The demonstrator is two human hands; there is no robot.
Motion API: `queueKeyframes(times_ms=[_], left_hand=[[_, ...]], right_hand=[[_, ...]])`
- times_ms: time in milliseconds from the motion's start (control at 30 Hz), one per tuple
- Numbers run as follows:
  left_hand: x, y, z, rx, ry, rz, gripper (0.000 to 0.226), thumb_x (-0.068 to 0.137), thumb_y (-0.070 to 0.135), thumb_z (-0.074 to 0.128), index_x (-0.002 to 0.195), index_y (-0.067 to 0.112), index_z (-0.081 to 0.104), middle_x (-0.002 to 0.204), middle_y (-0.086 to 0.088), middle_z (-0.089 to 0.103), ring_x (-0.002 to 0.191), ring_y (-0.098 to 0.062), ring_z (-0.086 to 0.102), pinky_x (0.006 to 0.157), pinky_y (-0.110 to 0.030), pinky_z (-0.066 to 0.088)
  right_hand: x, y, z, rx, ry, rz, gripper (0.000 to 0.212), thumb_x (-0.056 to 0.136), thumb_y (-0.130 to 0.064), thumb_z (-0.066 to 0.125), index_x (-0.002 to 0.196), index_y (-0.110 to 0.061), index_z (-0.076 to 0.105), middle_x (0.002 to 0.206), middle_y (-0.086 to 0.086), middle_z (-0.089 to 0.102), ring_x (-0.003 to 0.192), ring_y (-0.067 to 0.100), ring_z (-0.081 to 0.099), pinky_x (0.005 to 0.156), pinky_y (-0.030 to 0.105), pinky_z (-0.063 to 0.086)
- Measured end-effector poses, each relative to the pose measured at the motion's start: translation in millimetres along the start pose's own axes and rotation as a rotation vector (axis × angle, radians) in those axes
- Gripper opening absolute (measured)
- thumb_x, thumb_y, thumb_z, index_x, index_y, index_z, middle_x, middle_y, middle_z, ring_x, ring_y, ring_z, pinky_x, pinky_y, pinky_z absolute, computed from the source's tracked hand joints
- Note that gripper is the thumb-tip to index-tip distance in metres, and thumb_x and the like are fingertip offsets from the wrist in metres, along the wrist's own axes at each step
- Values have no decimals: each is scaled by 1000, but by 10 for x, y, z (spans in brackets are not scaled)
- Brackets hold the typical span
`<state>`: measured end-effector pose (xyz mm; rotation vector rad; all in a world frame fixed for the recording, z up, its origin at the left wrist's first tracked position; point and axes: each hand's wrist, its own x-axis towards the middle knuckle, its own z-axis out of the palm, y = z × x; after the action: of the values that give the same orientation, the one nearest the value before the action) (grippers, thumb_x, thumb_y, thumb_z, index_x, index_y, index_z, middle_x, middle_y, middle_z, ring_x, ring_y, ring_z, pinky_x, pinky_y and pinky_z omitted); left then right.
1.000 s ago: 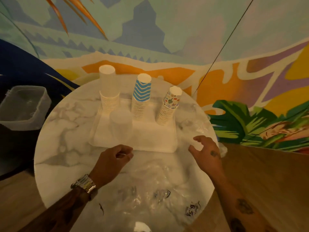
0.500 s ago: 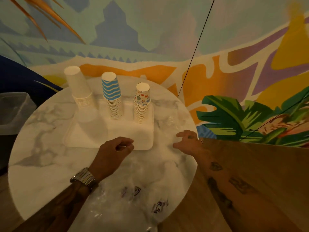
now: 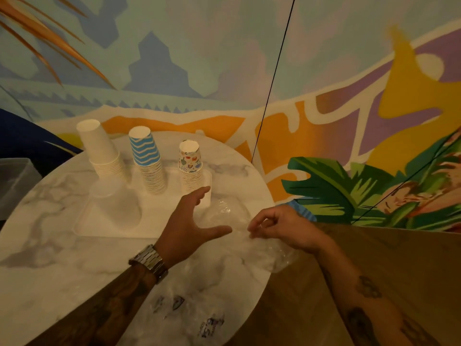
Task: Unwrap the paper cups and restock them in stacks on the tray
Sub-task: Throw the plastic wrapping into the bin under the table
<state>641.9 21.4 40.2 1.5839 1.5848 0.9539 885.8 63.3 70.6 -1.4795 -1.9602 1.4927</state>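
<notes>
At the right edge of the bench (image 3: pixel 50 258), the right hand (image 3: pixel 282 228) pinches the clear wrap (image 3: pixel 225 213); the left hand (image 3: pixel 192 221), open with fingers spread, hovers over the right corner of the tray (image 3: pixel 159 221). Three cup stacks (image 3: pixel 148 166) stand along its far side.

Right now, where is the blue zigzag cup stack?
In the head view, left of centre, the blue zigzag cup stack stands on the white tray between the plain white stack and the printed stack.

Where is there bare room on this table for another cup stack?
Free: the round marble table's left part, beside and in front of the white tray. Crowded: crumpled clear plastic wrap covers the right side and near edge, around the left hand and right hand.
</notes>
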Motion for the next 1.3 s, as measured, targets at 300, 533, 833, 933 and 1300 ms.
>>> queueKeyframes(times_ms=[300,533,833,933,1300], left_hand=[[225,195,59,194,-56,-149,74,67,64,72,130,33,48,113,8,62,104,-9,56,87,-25,45],[352,204,-69,419,-137,-153,84,67,59,76,138,36,39,132,3,55,110,-16,58,94,-34,50],[346,67,-53,808,-201,-68,36,86,18,62,121,26,61,118,-3,62,104,-21,61,83,-28,46],[378,-1,-149,519,16,-88,25,83,7,61,102,21,69,94,-3,67,86,-17,64,75,-23,46],[156,224,-624,-884,165,-447,44,78,-22,34,101,-2,66,101,-22,63,93,-16,63,91,-33,52]], right_hand=[[109,-158,248,-734,-82,-277,29,96,-9,53,113,-24,70,116,-7,65,106,10,58,88,17,40],[178,-100,573,-1105,-97,-712,36,78,-1,72,109,-18,73,117,1,69,106,26,63,84,39,51],[259,-22,845,-1198,-37,-839,38,54,-38,90,90,-34,78,109,-14,71,83,16,66,57,26,51],[323,108,854,-1167,47,-783,42,55,-31,89,96,-31,77,113,-10,70,82,18,66,55,27,51],[430,421,533,-1033,436,-482,54,74,-5,61,127,-15,62,133,0,52,93,26,63,72,38,55]])
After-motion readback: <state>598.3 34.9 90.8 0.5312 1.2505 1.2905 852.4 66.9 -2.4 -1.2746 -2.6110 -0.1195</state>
